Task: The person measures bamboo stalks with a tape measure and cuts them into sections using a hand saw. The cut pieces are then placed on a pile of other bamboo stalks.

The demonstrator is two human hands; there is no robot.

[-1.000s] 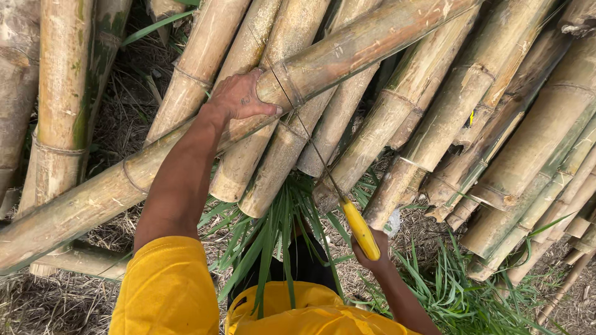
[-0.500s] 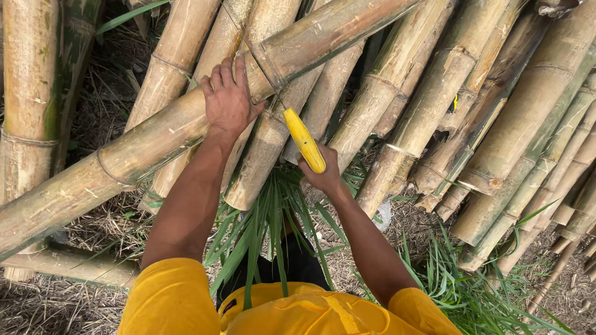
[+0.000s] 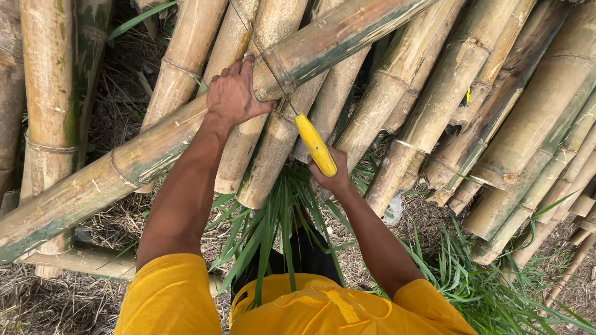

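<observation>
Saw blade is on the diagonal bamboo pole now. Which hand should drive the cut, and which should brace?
Right. The right hand already grips the yellow saw handle, its blade across the diagonal bamboo pole. The left hand lies flat on that pole beside the blade, well placed to brace it.

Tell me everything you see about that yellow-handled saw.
The saw has a smooth, glossy yellow handle, plastic by its look, and a thin dark blade. The right hand grips the handle's lower end. The blade slants up and left across the long bamboo pole, beside the left hand pressing on that pole.
</observation>
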